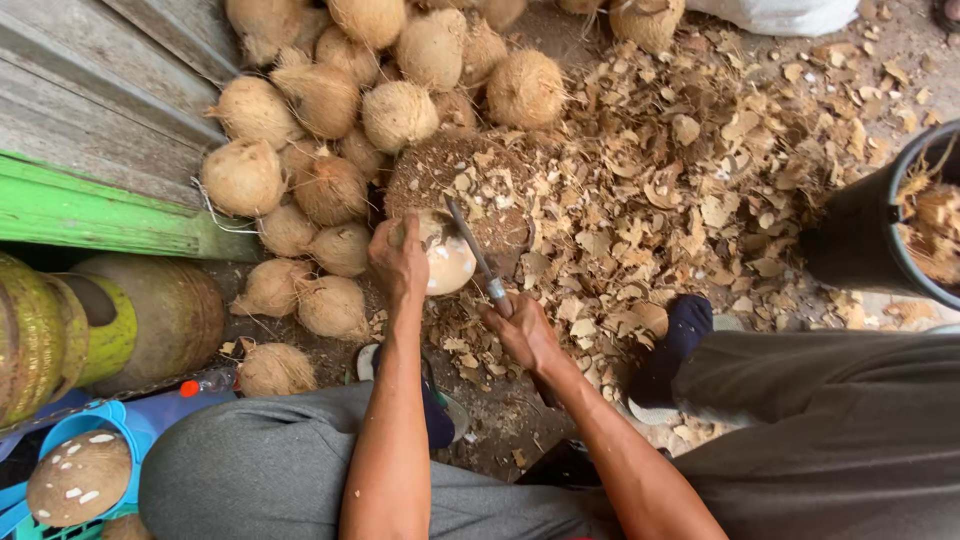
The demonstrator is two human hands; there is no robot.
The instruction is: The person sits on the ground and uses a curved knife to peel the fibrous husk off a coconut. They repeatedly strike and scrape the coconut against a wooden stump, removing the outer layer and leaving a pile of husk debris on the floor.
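My left hand [398, 258] grips a partly shelled coconut [447, 262], pale where the brown shell is chipped off, and holds it on a round wooden chopping block [470, 175]. In my right hand [522, 330] is a long knife [470, 247], held by its handle with the blade angled up and left onto the top of the coconut. Both forearms reach out from my grey-trousered knees at the bottom of the view.
A heap of several husked brown coconuts [330, 95] lies behind and left of the block. Shell chips [680, 180] cover the ground to the right. A black bucket [880, 230] of husk stands at right. A green plank [90, 215] and a blue basket [90, 440] sit at left.
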